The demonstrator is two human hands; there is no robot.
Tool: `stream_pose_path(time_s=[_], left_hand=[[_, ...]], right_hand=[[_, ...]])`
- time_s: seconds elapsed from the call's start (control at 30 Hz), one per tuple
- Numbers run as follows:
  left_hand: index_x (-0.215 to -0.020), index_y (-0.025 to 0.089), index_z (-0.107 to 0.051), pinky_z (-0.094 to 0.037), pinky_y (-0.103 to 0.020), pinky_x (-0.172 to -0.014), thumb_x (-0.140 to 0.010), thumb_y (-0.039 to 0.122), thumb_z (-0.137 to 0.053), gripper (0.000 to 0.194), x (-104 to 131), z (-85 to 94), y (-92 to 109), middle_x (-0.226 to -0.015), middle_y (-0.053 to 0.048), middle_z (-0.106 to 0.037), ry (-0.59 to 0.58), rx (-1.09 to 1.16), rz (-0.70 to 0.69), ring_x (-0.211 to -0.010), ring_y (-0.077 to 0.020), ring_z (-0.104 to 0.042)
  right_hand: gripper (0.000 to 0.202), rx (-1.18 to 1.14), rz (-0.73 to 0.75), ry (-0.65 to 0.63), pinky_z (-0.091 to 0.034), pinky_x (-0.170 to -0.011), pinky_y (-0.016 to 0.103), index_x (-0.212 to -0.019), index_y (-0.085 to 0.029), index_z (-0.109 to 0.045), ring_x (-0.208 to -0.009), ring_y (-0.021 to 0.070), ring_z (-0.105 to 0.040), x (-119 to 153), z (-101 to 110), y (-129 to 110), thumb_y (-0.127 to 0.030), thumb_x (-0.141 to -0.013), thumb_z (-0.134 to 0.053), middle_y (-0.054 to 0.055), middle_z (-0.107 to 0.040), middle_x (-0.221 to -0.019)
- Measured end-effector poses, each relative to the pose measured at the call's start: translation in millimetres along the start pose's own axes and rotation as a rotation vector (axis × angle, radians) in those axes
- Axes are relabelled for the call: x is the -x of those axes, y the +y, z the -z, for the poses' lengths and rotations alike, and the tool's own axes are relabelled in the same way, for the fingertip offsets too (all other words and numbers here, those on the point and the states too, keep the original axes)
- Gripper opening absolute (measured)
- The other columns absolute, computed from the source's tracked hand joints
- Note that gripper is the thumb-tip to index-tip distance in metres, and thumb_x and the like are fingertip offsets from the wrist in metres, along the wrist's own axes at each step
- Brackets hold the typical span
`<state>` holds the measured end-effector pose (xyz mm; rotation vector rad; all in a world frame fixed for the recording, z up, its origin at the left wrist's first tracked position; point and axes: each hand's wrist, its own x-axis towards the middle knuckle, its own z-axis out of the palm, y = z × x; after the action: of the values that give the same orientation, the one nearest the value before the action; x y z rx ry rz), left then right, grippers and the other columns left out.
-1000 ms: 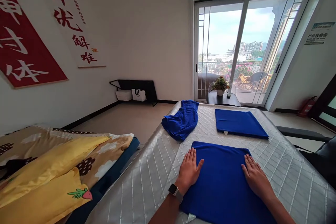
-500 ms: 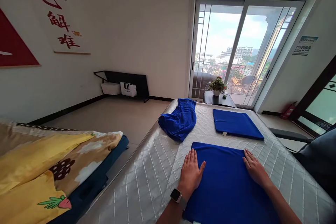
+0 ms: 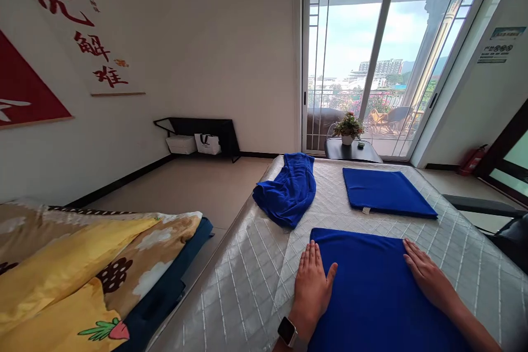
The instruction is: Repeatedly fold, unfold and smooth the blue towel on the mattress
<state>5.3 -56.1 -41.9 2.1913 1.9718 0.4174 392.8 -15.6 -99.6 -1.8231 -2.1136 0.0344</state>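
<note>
Two bare hands worked flat on a blue cloth, seen from the wearer's head. The rectangular blue cloth (image 3: 379,291) lay spread on a silvery quilted mattress (image 3: 235,280), nearest the person, its near edge cut off by the lower border of the view. The left hand (image 3: 313,289) rested at the left edge of this cloth, near its far left corner; its fingers (image 3: 312,257) were fully outstretched and close together, the thumb spread away over the cloth, and grasped nothing. A watch (image 3: 287,331) encircled the left wrist. The right hand (image 3: 431,278) lay along the opposite edge, its fingers (image 3: 416,251) likewise straight, slanting toward the far right corner, with no hold on anything. Beyond the spread cloth, toward the right, lay a flat blue piece (image 3: 390,192) with a small white tag (image 3: 366,210) at its near edge; toward the left lay a crumpled blue cloth (image 3: 289,190), apart from both. At the left of the view, a yellow pillow (image 3: 82,253) rested on brown patterned bedding (image 3: 138,253). Past the mattress's far end, a potted plant (image 3: 348,126) stood before a sliding glass door (image 3: 377,66).
</note>
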Motion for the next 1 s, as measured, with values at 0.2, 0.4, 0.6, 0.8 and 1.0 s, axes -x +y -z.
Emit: stream_pose_path(time_s=[0.2, 0.4, 0.6, 0.8, 1.0], left_hand=[[-0.163, 0.009, -0.028, -0.036, -0.054, -0.124, -0.102, 0.067, -0.019, 0.084, 0.4, -11.1, -8.5, -0.168, -0.016, -0.029, 0.037, -0.002, -0.030, -0.154, -0.0351, -0.031], [-0.163, 0.012, -0.028, -0.036, -0.053, -0.124, -0.104, 0.063, -0.018, 0.079, 5.4, 3.1, -6.5, -0.168, -0.013, -0.030, 0.042, -0.038, -0.053, -0.154, -0.0316, -0.031], [-0.158, 0.005, -0.037, -0.035, -0.048, -0.125, -0.105, 0.062, -0.018, 0.080, 5.6, 24.9, 3.2, -0.165, -0.019, -0.035, 0.045, -0.139, -0.044, -0.153, -0.0301, -0.035], [-0.156, 0.013, -0.044, -0.037, -0.049, -0.124, -0.106, 0.058, -0.028, 0.069, 2.1, 36.0, 49.7, -0.164, -0.015, -0.041, 0.085, -0.204, -0.244, -0.152, -0.0299, -0.037], [-0.150, 0.018, -0.053, -0.039, -0.048, -0.122, -0.107, 0.053, -0.032, 0.059, -26.0, 6.3, 147.0, -0.155, -0.012, -0.054, 0.094, -0.121, -0.487, -0.146, -0.0282, -0.046]], right_hand=[[0.067, 0.060, 0.026, -0.022, -0.033, -0.124, 0.051, -0.158, -0.006, -0.038, -0.154, 0.0256, -0.029, 2.6, -2.6, 3.8, -0.042, -0.105, -0.017, 0.015, -0.034, -0.165], [0.070, 0.073, -0.014, -0.009, -0.028, -0.126, 0.048, -0.159, -0.007, -0.037, -0.155, 0.0240, -0.027, 0.5, 1.4, -7.9, -0.045, -0.104, -0.018, 0.015, -0.033, -0.166], [0.070, 0.044, -0.107, -0.038, -0.023, -0.127, 0.044, -0.160, -0.005, -0.035, -0.155, 0.0216, -0.026, -3.7, 17.3, -30.9, -0.043, -0.103, -0.020, 0.014, -0.031, -0.167], [0.070, 0.057, -0.114, -0.089, -0.018, -0.129, 0.042, -0.160, -0.002, -0.031, -0.156, 0.0217, -0.024, -5.3, 29.4, -40.4, -0.042, -0.104, -0.018, 0.013, -0.026, -0.169], [0.068, 0.042, -0.133, -0.120, -0.018, -0.128, 0.042, -0.161, -0.003, -0.030, -0.156, 0.0226, -0.024, -7.1, 35.5, -43.9, -0.039, -0.104, -0.022, 0.013, -0.026, -0.169]])
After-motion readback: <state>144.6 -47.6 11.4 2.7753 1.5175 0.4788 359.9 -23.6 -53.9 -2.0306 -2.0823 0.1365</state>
